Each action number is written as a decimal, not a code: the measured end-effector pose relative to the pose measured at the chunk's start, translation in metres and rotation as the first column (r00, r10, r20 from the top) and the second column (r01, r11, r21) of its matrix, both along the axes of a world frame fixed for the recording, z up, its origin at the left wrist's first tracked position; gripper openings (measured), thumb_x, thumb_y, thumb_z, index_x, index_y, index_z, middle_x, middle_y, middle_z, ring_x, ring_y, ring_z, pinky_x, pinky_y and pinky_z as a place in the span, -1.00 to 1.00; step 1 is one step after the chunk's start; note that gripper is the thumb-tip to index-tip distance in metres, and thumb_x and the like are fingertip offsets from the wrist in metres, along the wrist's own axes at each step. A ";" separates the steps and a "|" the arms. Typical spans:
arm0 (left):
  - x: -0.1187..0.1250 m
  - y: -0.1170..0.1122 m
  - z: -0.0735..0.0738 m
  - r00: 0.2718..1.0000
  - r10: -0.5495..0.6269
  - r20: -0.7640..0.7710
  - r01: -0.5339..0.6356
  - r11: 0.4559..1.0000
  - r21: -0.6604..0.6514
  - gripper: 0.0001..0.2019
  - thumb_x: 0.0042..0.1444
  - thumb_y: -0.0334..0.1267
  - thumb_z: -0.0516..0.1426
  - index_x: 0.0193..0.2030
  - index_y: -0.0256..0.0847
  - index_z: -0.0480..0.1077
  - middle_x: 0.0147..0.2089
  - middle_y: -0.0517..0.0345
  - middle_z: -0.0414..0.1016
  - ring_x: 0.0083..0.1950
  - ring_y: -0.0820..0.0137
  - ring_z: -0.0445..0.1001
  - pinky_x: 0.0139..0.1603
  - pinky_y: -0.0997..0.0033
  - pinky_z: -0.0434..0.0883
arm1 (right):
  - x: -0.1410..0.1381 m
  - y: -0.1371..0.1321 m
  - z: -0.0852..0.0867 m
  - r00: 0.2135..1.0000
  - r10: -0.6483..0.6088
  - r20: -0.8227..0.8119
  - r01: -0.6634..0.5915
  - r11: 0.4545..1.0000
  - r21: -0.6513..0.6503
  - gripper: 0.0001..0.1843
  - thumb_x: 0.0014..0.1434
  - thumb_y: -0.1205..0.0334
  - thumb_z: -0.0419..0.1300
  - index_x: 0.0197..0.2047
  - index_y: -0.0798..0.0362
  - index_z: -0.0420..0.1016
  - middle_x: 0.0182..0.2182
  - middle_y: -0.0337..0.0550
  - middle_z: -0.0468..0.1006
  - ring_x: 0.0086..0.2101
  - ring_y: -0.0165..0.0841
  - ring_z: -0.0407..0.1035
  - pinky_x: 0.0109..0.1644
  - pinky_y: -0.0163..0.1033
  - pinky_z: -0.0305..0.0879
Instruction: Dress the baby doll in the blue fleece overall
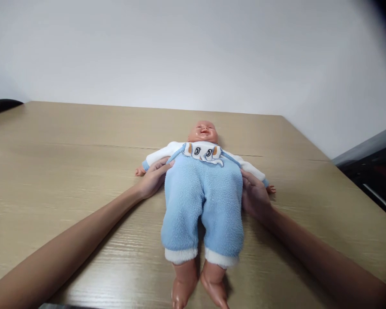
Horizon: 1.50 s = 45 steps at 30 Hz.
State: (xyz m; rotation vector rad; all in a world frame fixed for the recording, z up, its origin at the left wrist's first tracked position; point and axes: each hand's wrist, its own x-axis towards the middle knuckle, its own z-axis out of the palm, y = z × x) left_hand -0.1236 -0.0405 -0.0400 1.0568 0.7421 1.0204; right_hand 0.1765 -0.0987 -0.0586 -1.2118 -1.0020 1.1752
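A baby doll (203, 193) lies on its back on the wooden table (67, 141), head away from me, bare feet toward me. It wears a light blue fleece overall with white cuffs and white sleeves. My left hand (152, 178) rests against the doll's side at the upper edge of the overall, fingers closed on the fabric by the strap. On the opposite side my right hand (254, 195) presses against the overall under the doll's arm, its fingers curled onto the fleece.
A plain white wall stands behind the table. A dark chair back (1, 106) shows at the far left. A dark piece of furniture (373, 171) stands beyond the table's right edge.
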 end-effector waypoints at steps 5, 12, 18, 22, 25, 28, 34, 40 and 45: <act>-0.003 0.006 -0.006 0.996 0.065 0.053 -0.067 0.997 0.044 -0.59 0.11 0.05 0.47 -0.34 -0.18 0.44 -0.31 0.20 0.36 -0.26 0.35 0.30 -0.20 0.37 0.28 | -0.001 0.001 0.005 0.980 0.055 -0.192 -0.068 0.996 -0.063 -0.69 0.25 -0.12 0.23 -0.12 -0.15 0.66 -0.17 -0.08 0.75 0.05 0.06 0.60 0.10 0.14 0.56; -0.003 0.006 -0.014 0.995 0.086 -0.040 -0.081 0.990 0.119 -0.62 0.24 0.09 0.39 -0.25 -0.15 0.42 -0.27 0.22 0.33 -0.19 0.33 0.28 -0.12 0.35 0.24 | -0.005 0.001 0.005 0.993 -0.030 -0.116 0.033 0.999 0.018 -0.77 0.15 -0.03 0.35 -0.28 -0.14 0.44 -0.36 -0.27 0.54 -0.23 -0.14 0.48 -0.05 -0.05 0.47; -0.003 0.004 -0.011 0.971 0.122 -0.205 -0.057 0.953 0.298 -0.60 0.26 0.14 0.37 -0.16 -0.17 0.49 -0.16 0.18 0.44 -0.11 0.32 0.34 0.00 0.32 0.29 | -0.001 -0.004 0.000 0.952 -0.138 0.273 0.115 0.988 0.098 -0.76 0.25 -0.03 0.26 -0.32 -0.09 0.40 -0.40 -0.31 0.37 -0.32 -0.24 0.26 -0.15 -0.12 0.27; -0.002 0.001 -0.008 0.965 0.182 -0.188 -0.113 0.937 0.329 -0.60 0.29 0.14 0.36 -0.16 -0.18 0.49 -0.17 0.18 0.44 -0.11 0.33 0.34 0.00 0.34 0.30 | -0.003 -0.004 0.020 0.941 -0.124 0.316 0.103 0.991 0.082 -0.78 0.28 0.02 0.22 -0.35 -0.11 0.36 -0.36 -0.25 0.41 -0.28 -0.19 0.31 -0.07 -0.06 0.32; 0.000 -0.001 -0.005 0.963 0.215 -0.159 -0.153 0.930 0.334 -0.59 0.28 0.16 0.36 -0.16 -0.18 0.49 -0.20 0.18 0.43 -0.13 0.34 0.34 -0.02 0.36 0.30 | -0.004 -0.002 0.040 0.924 -0.111 0.366 0.070 0.990 0.124 -0.76 0.31 0.07 0.24 -0.40 -0.11 0.39 -0.33 -0.19 0.44 -0.23 -0.16 0.32 -0.03 -0.06 0.33; 0.002 -0.002 -0.003 0.961 0.242 -0.136 -0.186 0.925 0.333 -0.57 0.25 0.18 0.37 -0.14 -0.16 0.49 -0.21 0.20 0.42 -0.16 0.34 0.32 -0.05 0.37 0.30 | -0.004 0.003 0.052 0.914 -0.076 0.398 0.012 0.987 0.162 -0.77 0.36 0.02 0.22 -0.33 -0.12 0.43 -0.37 -0.24 0.38 -0.30 -0.20 0.27 -0.13 -0.11 0.29; 0.002 -0.001 -0.004 0.934 0.327 -0.143 -0.257 0.894 0.366 -0.61 0.30 0.15 0.35 -0.15 -0.13 0.43 -0.20 0.20 0.43 -0.13 0.33 0.33 -0.06 0.37 0.32 | 0.002 0.021 0.050 0.890 0.013 0.456 -0.092 0.984 0.151 -0.71 0.30 -0.12 0.28 -0.31 -0.12 0.45 -0.42 -0.28 0.38 -0.35 -0.24 0.27 -0.24 -0.17 0.27; 0.000 -0.001 -0.008 0.926 0.354 -0.131 -0.285 0.884 0.372 -0.60 0.30 0.15 0.35 -0.12 -0.10 0.39 -0.20 0.22 0.40 -0.12 0.34 0.33 -0.03 0.36 0.33 | -0.011 0.036 0.063 0.751 -0.086 0.654 -0.064 0.978 0.201 -0.77 0.26 -0.07 0.25 -0.25 -0.10 0.50 -0.36 -0.19 0.49 -0.31 -0.17 0.36 -0.16 -0.08 0.30; 0.002 -0.001 -0.006 0.922 0.372 -0.111 -0.300 0.864 0.404 -0.58 0.24 0.16 0.39 -0.12 -0.10 0.41 -0.17 0.20 0.38 -0.11 0.32 0.32 -0.03 0.34 0.33 | -0.050 0.053 0.095 0.660 -0.220 0.718 -0.203 0.868 0.453 -0.91 0.24 0.23 0.24 -0.16 -0.11 0.48 -0.06 -0.05 0.61 0.00 -0.05 0.46 0.20 0.06 0.34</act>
